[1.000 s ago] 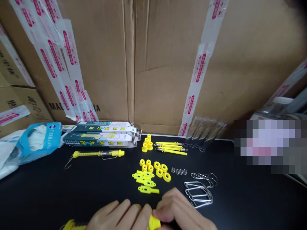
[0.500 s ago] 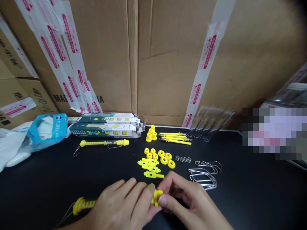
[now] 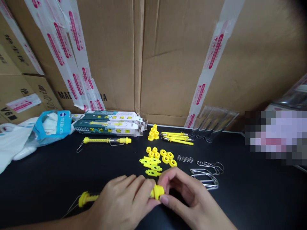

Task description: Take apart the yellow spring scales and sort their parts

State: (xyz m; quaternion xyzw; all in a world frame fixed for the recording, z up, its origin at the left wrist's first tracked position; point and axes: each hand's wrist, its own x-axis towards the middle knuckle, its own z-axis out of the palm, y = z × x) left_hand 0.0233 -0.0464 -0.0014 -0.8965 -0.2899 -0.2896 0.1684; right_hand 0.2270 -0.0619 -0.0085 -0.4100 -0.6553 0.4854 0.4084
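Observation:
My left hand (image 3: pixel 127 198) is wrapped round the middle of a tubular spring scale (image 3: pixel 88 199), which lies roughly level. From the left side of the fist its yellow end and a thin wire hook stick out. Past the fist's right side shows a yellow end cap (image 3: pixel 158 192). The thumb and forefinger of my right hand (image 3: pixel 187 198) pinch this cap from its right side. My fingers cover most of the scale's tube. Just beyond the hands lie several flat yellow plates (image 3: pixel 153 173) with slots.
Yellow rings (image 3: pixel 169 155), small springs (image 3: pixel 185 159), bent wire hooks (image 3: pixel 206 180), yellow caps (image 3: pixel 153 133) and yellow rods (image 3: pixel 177 137) lie grouped. Another spring scale (image 3: pixel 107 141) lies before printed boxes (image 3: pixel 107 126). Clear tubes (image 3: pixel 211 123) lean on the cardboard box (image 3: pixel 172 64); a blue-white bag (image 3: pixel 52 126) is left.
The view has shifted slightly. The scale's right end has tipped up a little, and more of the yellow cap shows between my hands. Both hands stay on it.

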